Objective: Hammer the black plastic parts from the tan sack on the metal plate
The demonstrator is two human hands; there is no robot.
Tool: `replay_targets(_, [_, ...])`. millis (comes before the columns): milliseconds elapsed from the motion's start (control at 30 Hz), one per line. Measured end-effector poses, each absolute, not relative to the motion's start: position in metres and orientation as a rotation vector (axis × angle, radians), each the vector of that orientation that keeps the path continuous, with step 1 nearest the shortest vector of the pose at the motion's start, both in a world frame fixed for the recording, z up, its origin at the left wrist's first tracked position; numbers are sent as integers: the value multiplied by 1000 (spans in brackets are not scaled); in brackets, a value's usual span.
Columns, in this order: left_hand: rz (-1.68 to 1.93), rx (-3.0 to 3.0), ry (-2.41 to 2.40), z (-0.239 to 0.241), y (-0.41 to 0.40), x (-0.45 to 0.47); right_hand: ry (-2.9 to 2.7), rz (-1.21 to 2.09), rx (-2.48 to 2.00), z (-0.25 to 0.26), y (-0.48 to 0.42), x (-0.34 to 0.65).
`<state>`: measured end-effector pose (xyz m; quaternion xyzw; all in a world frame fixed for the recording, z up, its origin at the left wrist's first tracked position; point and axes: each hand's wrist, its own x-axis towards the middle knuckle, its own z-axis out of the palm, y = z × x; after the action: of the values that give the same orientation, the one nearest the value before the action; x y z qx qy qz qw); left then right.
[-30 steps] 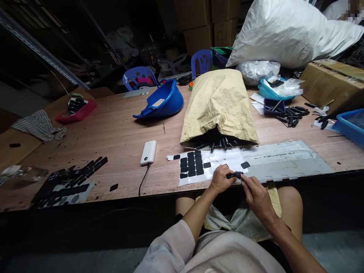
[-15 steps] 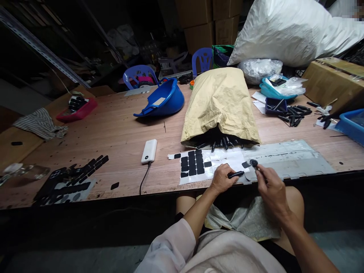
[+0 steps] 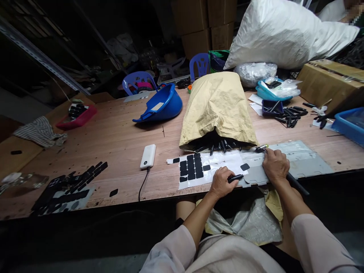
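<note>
My left hand (image 3: 222, 181) is closed around a black pen-shaped piece (image 3: 236, 177), held near the table's front edge where a white sheet meets a grey plastic-covered board (image 3: 295, 159). My right hand (image 3: 275, 165) grips a hammer (image 3: 297, 184); its dark handle sticks out behind the hand, and its small metal head is over the board, close to the sack's mouth. Black rounded patches (image 3: 195, 167) stand in rows on the white sheet (image 3: 210, 179), and a loose patch (image 3: 245, 167) lies between my hands. More pen-shaped pieces (image 3: 222, 146) spill from the open paper sack (image 3: 217, 102).
A white power bank (image 3: 148, 156) with a cable lies left of the sheet. Beyond are a blue basin (image 3: 163, 104) and a red tray (image 3: 79, 116). To the right stand a teal basin (image 3: 273, 91), loose black pieces (image 3: 292, 114), a carton (image 3: 331, 85) and a blue tub (image 3: 351, 123).
My right hand has moved away from my left hand and lowered the hammer, its head now farther back over the board. My left hand stays nearly in place with the black piece.
</note>
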<state>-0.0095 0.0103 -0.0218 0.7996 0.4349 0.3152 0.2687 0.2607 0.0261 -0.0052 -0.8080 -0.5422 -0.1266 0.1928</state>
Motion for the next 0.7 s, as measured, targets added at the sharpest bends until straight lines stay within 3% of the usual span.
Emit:
replay_targets(200, [957,2205,1112,-19,-2,-16,-1562,-369,-2321,0,25,256])
replay_targets(367, [907,2356,714,-50,-55,-28,-1575,-373,-2336,-1,25,256])
replay_targets(433, [711,2356,695,-69,-75,-34,-1579,-371,-2337,-1,25,255])
replay_targets(633, [-297,2045,1331,-102,-89,-43,-1578,-366,-2360,1,26,254])
replay_targets(700, [-446,2016,1352,-105,-86,-42,-1581,-368,-2361,2,26,253])
